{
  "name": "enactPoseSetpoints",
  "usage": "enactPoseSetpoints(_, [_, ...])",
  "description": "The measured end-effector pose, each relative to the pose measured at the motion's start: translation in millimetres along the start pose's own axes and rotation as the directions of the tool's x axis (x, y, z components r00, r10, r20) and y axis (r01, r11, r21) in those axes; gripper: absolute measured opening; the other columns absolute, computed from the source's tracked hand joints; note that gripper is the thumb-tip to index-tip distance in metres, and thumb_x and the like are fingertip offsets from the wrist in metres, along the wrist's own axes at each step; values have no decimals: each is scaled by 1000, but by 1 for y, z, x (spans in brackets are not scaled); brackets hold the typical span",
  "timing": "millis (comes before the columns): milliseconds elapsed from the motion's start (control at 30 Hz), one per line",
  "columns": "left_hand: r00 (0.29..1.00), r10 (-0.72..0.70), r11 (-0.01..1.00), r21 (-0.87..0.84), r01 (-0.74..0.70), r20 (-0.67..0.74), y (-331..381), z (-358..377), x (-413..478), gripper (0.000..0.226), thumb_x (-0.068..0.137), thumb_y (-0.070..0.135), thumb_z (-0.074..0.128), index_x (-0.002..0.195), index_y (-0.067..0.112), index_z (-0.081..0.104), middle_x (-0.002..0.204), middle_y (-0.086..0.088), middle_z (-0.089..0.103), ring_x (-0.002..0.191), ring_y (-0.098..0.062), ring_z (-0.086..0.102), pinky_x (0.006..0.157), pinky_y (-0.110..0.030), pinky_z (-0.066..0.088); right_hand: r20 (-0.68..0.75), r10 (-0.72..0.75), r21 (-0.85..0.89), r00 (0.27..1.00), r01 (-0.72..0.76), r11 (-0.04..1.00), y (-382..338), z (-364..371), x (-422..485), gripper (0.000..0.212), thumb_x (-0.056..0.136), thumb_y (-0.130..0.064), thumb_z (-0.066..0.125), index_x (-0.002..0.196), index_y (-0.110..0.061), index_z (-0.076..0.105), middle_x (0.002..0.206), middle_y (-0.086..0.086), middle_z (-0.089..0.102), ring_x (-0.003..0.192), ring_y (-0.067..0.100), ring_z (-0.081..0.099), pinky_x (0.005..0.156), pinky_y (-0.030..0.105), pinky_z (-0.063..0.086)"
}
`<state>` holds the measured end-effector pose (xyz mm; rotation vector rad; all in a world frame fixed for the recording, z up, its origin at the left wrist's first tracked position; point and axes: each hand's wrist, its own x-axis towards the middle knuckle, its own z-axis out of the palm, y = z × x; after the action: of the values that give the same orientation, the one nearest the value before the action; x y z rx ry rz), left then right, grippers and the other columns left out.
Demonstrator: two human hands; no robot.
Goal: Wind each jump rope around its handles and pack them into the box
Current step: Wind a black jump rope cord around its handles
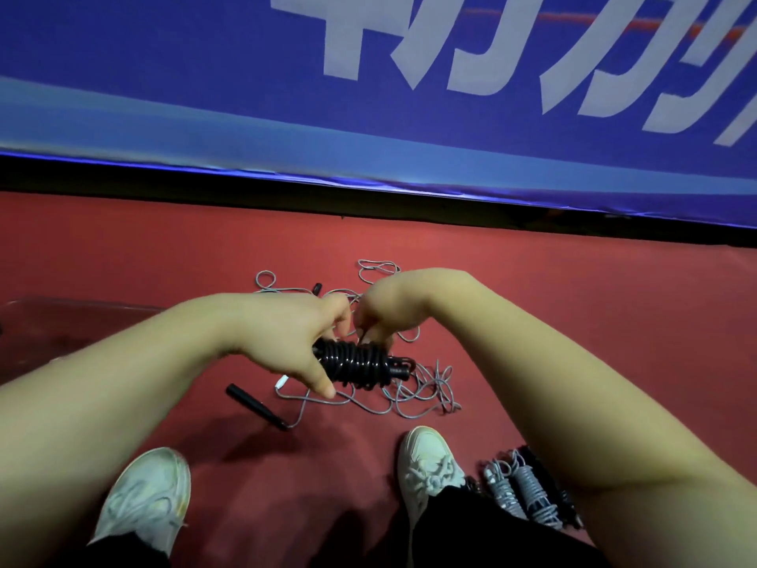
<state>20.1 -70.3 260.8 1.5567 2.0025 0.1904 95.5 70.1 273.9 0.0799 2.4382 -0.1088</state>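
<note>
Red floor (553, 289) | left hand (286, 338) fingers curled round black wound rope (356, 362) | right hand (389, 305) fingers pinching its cord

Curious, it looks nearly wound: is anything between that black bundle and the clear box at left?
Nothing visible. Left hand and right hand hold the black bundle; only red floor shows between it and the clear box.

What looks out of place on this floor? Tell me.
The grey jump ropes lie in a tangle on the red floor, one black handle sticking out left. The black jump rope held by the left hand and right hand is wound tidily.
</note>
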Motion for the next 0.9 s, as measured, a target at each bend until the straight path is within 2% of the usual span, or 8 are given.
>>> enactPoseSetpoints(167, [975,-217,974,50,220,-54,-5,13,17,60,64,41,83,96,18,37,82,1,63,68,-16,58,65,-30,47,-219,52,-379,974,-134,916,-35,-14,-11,23,97,-22,49,115,-14,60,89,-1,47,87,21,52,59,25,37])
enactPoseSetpoints(300, [915,-347,921,-259,291,-204,-13,14,21,62,62,36,83,104,13,44,86,-8,66,67,-23,61,60,-34,49,-388,149,-290,909,-274,917,-49,-15,-18,26,96,-9,39,111,-12,60,82,-3,46,82,22,45,70,31,35])
enactPoseSetpoints(400, [853,-371,910,-325,256,-368,-15,8,20,65,72,31,78,126,20,42,90,-6,62,67,-24,59,58,-28,41,-580,122,-258,806,-323,910,-53,-13,-25,28,96,-10,39,118,-12,56,109,4,55,92,29,57,65,31,34])
enactPoseSetpoints(533, [765,-318,874,-486,8,-560,-19,0,15,79,75,23,76,141,42,37,117,-1,63,93,-23,63,67,-26,44,-813,88,90,576,-26,996,-30,-4,-26,31,93,-16,50,124,-18,55,103,2,58,87,20,58,68,30,41])
enactPoseSetpoints(600, [725,-310,821,-558,-122,-615,-20,-3,15,75,76,21,77,138,43,41,113,6,63,91,-17,63,73,-25,47,-840,229,440,492,370,819,-15,3,-25,22,89,-11,58,109,-20,62,83,-7,61,69,8,53,68,23,44])
enactPoseSetpoints(667, [678,-333,767,-607,-210,-656,-25,-7,14,72,76,20,77,138,38,44,119,11,61,99,-10,60,85,-26,45,-787,382,607,483,717,342,-3,10,-27,19,90,-2,56,92,-20,63,66,-11,56,58,4,50,64,21,45])
enactPoseSetpoints(767, [583,-396,829,-550,-106,-709,-37,-16,5,74,79,23,75,142,36,39,118,19,52,109,-2,50,85,-16,33,-709,476,514,521,843,-159,10,14,-26,20,90,1,51,88,-16,60,63,-9,55,59,4,51,65,18,48])
enactPoseSetpoints(900, [558,-383,885,-466,-8,-736,-42,-20,-2,73,79,31,73,141,45,36,120,9,64,114,-14,56,88,-24,40,-803,328,550,498,831,85,20,15,-19,43,77,-8,63,114,-28,54,88,-6,53,71,5,53,69,18,46])
